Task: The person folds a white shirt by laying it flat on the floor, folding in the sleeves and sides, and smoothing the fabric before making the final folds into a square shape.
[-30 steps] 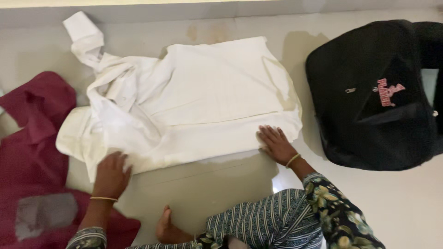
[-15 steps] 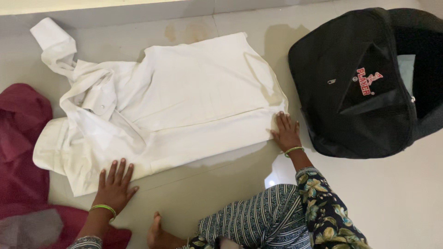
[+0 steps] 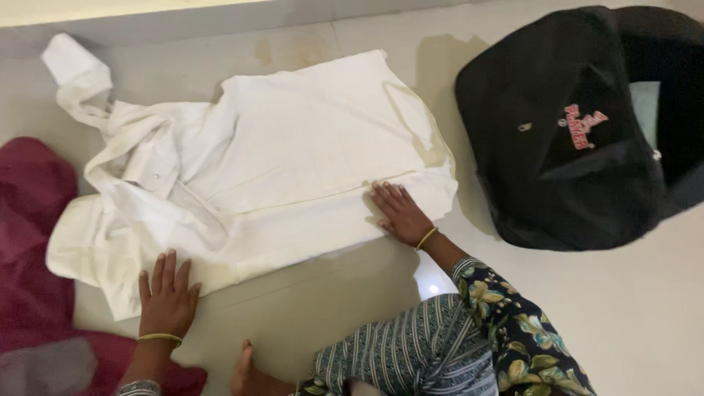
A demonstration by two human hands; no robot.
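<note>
Both hands flat, fingers spread, grasping nothing: left hand [image 3: 167, 293] presses the near edge of the white shirt [image 3: 293, 154], right hand [image 3: 400, 213] its lower panel. Shirt spread mid-floor [image 3: 638, 308], between maroon cloth [image 3: 33, 242] and black bag [image 3: 572, 125]. Smooth outward, keeping edges aligned.

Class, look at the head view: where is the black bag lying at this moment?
The black bag lies on the floor at the upper right, just right of the white shirt and beyond the right hand.

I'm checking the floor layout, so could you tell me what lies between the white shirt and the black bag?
Only a bare strip of floor separates the white shirt from the black bag, as the head view shows.
</note>
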